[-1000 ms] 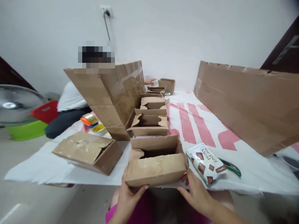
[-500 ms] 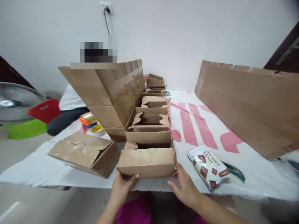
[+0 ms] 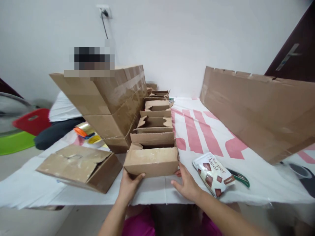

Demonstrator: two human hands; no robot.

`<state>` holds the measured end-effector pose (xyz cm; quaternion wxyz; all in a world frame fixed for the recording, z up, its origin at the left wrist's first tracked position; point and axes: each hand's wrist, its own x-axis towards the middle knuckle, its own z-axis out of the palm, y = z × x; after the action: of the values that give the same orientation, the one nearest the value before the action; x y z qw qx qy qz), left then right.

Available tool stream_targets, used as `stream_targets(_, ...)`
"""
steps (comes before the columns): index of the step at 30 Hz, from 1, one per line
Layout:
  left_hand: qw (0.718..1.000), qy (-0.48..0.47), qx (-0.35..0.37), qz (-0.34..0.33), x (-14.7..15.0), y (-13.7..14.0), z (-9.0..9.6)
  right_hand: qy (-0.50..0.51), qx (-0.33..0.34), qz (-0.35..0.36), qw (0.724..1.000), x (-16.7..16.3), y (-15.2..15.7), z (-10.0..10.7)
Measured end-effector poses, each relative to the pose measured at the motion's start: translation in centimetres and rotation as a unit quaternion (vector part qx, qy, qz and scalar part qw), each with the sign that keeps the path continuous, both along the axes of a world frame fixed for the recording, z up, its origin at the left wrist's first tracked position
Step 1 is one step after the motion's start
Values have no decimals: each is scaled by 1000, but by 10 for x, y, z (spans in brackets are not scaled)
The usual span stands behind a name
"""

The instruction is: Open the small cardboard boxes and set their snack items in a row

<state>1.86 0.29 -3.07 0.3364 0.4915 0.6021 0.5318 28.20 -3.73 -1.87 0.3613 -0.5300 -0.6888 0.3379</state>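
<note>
Shift since earlier frame: open carton (image 3: 151, 162) had gone farther from the cloth's near edge, toward the carton row (image 3: 157, 122).
Open carton: sat on white cloth (image 3: 157, 193) at the row's near end; interior mostly hidden by its near top panel.
Left hand (image 3: 129, 183): pinched the near left corner, thumb on the near face; other fingers largely hidden.
Right hand (image 3: 185, 183): half spread at the near right corner, index finger against it, thumb apart; remaining fingers partly concealed.
Pouch (image 3: 213, 175): lay right, covering one end of a green-handled tool (image 3: 240, 178); tool type unclear.
Box stack (image 3: 108, 108): far left, hid much of a co-worker (image 3: 65, 108).
Far carton (image 3: 152, 86): only partly visible past the stack.
</note>
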Motion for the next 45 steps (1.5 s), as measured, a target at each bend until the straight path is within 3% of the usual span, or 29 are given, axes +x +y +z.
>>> stream_targets(5, 998, 52, -31, 12, -6, -4, -14, -4, -13, 28, 1000, 14, -24, -5)
stream_targets(11, 998, 65, -23, 5, -6, -4, -14, -35, 30, 37, 998, 46, -65, -3)
stream_targets(16, 996, 90, -30, -5, -8, -4, -20, -67, 82, -63, 992, 80, -92, -2)
stream_targets(20, 995, 93, -26, 0, -4, -4, -17, -99, 146, -160, 971, 107, -98, -1)
stream_targets(23, 999, 28, -14, -13, -11, -5, -6, -148, 200, -205, 947, 127, -96, -1)
stream_targets(27, 995, -94, -39, 6, -54, -11, 18, -210, 246, -269, 907, 156, -93, -12)
stream_targets(30, 984, -104, -110, -95, -87, -22, 39, -266, 250, -318, 875, 177, -91, -30)
stream_targets(32, 964, -134, -95, -208, -92, -31, 53, -310, 234, -341, 856, 186, -89, -44)
stream_targets(34, 928, -185, -24, -322, -82, -34, 67, -341, 204, -351, 848, 189, -85, -54)
stream_targets(36, 887, -240, 70, -388, -60, -29, 84, -347, 168, -355, 852, 187, -81, -58)
stream_targets(40, 834, -333, 193, -396, 1, 1, 124, -281, 83, -347, 891, 180, -72, -44)
stream_targets(43, 826, -400, 166, -359, 58, 24, 149, -177, 27, -343, 922, 172, -68, -26)
stream_targets(45, 846, -344, 87, -399, 98, 32, 154, -109, 6, -333, 937, 165, -66, -19)
